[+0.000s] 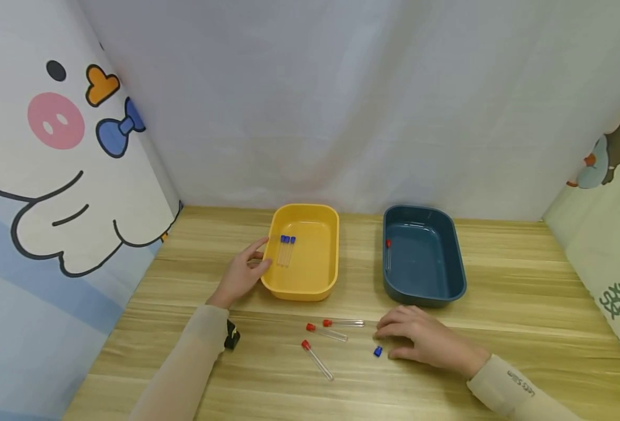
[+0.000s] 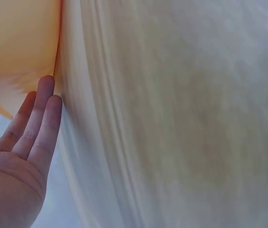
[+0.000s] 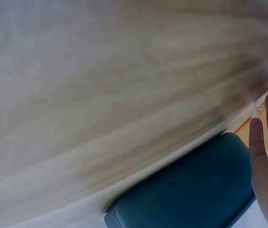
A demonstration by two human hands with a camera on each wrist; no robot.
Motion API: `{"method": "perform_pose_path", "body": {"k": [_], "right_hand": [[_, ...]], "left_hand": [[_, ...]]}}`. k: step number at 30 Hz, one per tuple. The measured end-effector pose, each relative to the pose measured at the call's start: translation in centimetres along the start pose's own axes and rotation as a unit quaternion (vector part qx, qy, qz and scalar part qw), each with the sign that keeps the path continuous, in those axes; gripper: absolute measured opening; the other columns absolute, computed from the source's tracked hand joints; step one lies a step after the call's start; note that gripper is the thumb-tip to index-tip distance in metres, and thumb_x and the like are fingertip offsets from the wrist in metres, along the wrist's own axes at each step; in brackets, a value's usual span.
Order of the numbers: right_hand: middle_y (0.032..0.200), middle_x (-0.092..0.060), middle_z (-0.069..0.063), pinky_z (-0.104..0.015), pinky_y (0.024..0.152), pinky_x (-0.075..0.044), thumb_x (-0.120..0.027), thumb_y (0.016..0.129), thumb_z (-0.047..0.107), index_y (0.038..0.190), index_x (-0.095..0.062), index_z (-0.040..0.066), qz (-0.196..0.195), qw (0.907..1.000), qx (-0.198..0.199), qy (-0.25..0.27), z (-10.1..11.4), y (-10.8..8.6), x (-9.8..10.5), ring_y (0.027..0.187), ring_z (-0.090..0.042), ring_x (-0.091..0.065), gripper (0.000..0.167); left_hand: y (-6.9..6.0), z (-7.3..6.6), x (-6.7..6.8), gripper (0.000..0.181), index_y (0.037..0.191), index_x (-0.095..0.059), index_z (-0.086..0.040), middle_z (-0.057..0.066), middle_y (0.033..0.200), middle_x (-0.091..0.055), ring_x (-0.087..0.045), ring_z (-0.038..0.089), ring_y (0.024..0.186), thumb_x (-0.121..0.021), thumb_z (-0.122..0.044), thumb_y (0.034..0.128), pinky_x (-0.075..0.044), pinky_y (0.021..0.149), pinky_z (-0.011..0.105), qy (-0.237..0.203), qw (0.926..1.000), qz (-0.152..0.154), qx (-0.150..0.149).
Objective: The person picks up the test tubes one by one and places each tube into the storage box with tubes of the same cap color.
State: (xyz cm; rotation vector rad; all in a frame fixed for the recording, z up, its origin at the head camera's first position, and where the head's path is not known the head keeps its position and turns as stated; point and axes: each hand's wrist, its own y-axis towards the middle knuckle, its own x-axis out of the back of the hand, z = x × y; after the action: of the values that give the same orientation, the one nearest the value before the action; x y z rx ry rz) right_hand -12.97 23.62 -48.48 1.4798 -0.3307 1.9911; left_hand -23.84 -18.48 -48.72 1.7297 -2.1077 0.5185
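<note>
My left hand (image 1: pixel 240 276) rests against the left wall of a yellow bin (image 1: pixel 310 292). In the left wrist view its fingers (image 2: pixel 43 123) lie fairly straight along the bin's side. Several blue-capped tubes (image 1: pixel 287 251) lie together inside that bin. My right hand (image 1: pixel 420 336) is low over the table, its fingers spread beside a blue cap (image 1: pixel 378 351); whether a tube extends from the cap is not clear. Left of this hand lie three clear test tubes with red caps: one upper (image 1: pixel 349 323), one middle (image 1: pixel 331 334), one lower (image 1: pixel 319 361).
A dark blue bin (image 1: pixel 426 298) stands right of the yellow one, behind my right hand. It holds one red-capped tube (image 1: pixel 388 254) along its left wall. The wood-grain table (image 1: pixel 268 374) meets a pale curtain (image 1: pixel 341 117) at the back and printed cloths at both sides.
</note>
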Motion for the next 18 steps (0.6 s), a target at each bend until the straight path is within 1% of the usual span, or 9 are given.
{"method": "perform_pose_path", "body": {"k": [4, 9, 12, 18], "right_hand": [[0.117, -0.067, 0.012, -0.039, 0.095, -0.053, -0.083, 0.087, 0.03, 0.112, -0.076, 0.026, -0.006, 1.0, -0.005, 0.002, 0.05, -0.03, -0.17, 0.109, -0.01, -0.06, 0.027], [0.109, -0.064, 0.016, -0.03, 0.087, -0.051, -0.083, 0.087, 0.028, 0.101, -0.076, 0.031, -0.02, 0.9997, 0.004, 0.013, 0.03, -0.09, -0.25, 0.1, -0.004, -0.055, 0.016], [0.107, -0.064, 0.017, -0.029, 0.086, -0.051, -0.083, 0.086, 0.028, 0.098, -0.076, 0.031, -0.023, 0.9995, 0.009, 0.018, 0.01, -0.12, -0.23, 0.099, -0.003, -0.056, 0.015], [0.105, -0.065, 0.018, -0.027, 0.085, -0.051, -0.084, 0.085, 0.028, 0.097, -0.076, 0.031, -0.03, 0.9992, 0.019, 0.02, 0.12, -0.05, -0.07, 0.098, -0.001, -0.057, 0.015]], "left_hand": [[-0.04, -0.07, 0.03, 0.062, 0.162, -0.036, -0.019, 0.028, 0.14, -0.059, -0.067, 0.043, 0.122, -0.06, -0.021, 0.1049, -0.061, 0.098, 0.047, -0.002, 1.0, 0.002, 0.002], [-0.03, -0.13, 0.02, 0.062, 0.162, -0.035, -0.017, 0.028, 0.14, -0.058, -0.067, 0.043, 0.122, -0.06, -0.02, 0.1053, -0.061, 0.099, 0.047, -0.004, 1.0, 0.002, 0.004], [-0.02, -0.16, 0.03, 0.061, 0.161, -0.036, -0.02, 0.027, 0.139, -0.059, -0.068, 0.042, 0.122, -0.06, -0.02, 0.1048, -0.061, 0.098, 0.046, -0.002, 1.0, 0.001, 0.005], [0.11, -0.01, 0.01, 0.062, 0.161, -0.037, -0.022, 0.025, 0.138, -0.06, -0.068, 0.041, 0.121, -0.061, -0.02, 0.1043, -0.061, 0.099, 0.046, -0.003, 1.0, 0.001, 0.005]]}}
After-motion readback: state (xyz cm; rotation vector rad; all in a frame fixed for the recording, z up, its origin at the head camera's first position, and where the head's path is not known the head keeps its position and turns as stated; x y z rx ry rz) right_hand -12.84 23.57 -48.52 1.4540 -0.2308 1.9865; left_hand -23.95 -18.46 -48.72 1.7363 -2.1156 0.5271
